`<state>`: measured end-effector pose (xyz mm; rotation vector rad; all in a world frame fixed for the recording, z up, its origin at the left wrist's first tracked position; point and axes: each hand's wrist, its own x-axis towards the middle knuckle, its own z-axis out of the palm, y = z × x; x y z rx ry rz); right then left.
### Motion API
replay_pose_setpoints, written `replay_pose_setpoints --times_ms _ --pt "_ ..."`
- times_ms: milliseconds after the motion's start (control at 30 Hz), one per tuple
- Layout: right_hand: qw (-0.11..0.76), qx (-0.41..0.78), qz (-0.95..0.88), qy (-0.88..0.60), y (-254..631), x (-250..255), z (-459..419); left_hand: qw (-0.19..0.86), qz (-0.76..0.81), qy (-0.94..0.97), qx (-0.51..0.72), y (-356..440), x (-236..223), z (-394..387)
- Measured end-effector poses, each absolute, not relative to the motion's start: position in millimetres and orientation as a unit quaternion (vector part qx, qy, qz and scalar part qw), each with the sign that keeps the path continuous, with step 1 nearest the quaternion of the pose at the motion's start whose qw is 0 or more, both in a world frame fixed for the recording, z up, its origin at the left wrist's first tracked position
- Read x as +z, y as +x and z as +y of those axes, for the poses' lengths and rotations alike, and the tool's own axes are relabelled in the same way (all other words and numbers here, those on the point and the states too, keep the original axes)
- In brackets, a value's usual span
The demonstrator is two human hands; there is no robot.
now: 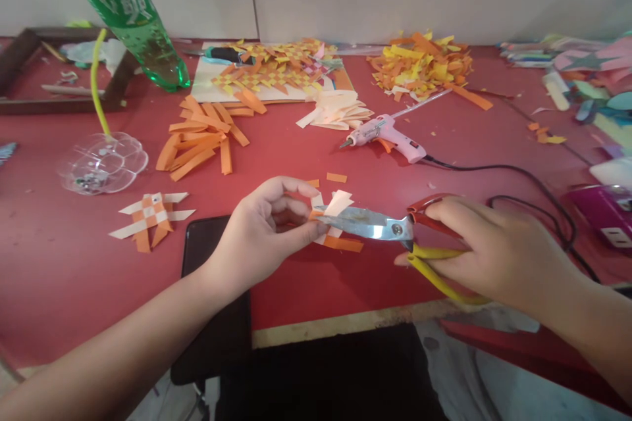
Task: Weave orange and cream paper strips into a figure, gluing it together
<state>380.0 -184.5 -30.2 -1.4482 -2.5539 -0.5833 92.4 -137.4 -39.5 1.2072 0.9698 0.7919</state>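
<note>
Before a white-lettered bottle (135,10), left grip (266,227) pinches paper strips (340,202), right grip (498,253) holds scissors (370,223).

The left hand (259,227) is pinching paper strips (339,202); at their three o'clock, the right hand (503,253) is gripping scissors (378,225). A glue gun (402,140) is lying at one o'clock on the surface (296,302).

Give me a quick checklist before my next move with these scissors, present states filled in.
1. Left hand gripping the paper piece: ok, pinched by thumb and fingers.
2. Right hand on the scissors: ok, at the handles.
3. Left thumb well clear of the blades: not ok, its tip is right beside them.
4. Glue gun cool: cannot tell.
5. Black flat device fully on the table: not ok, it overhangs the near edge.
</note>
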Motion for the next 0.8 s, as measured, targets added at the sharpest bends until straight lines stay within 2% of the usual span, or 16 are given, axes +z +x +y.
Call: replay_pose_setpoints --times_ms 800 --pt "0.078 -0.216 -0.851 -0.472 380.2 -29.3 -182.8 0.666 0.394 0.523 0.357 93.0 -40.0 -137.4"
